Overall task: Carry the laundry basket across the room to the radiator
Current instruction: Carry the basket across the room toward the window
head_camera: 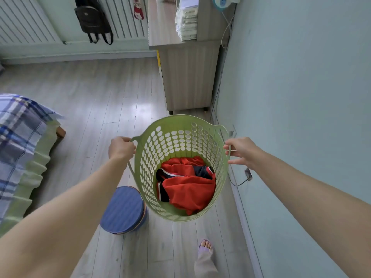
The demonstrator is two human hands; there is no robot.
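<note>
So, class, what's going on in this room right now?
A person holds a green laundry basket off the floor, left hand and right hand each on a side handle. Red and dark clothes lie inside. The radiator is on the far wall ahead, with a wooden cabinet to the right and a blue stool below.

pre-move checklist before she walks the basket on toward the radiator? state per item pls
1. Left hand closed on basket handle: ok.
2. Right hand grip: not ok, fingers look loose on the handle.
3. Laundry basket off the floor: ok.
4. Red clothes low inside, nothing hanging over the rim: ok.
5. Blue round stool close by the left side: not ok, steer around it.
6. Floor ahead toward the radiator: ok.
</note>
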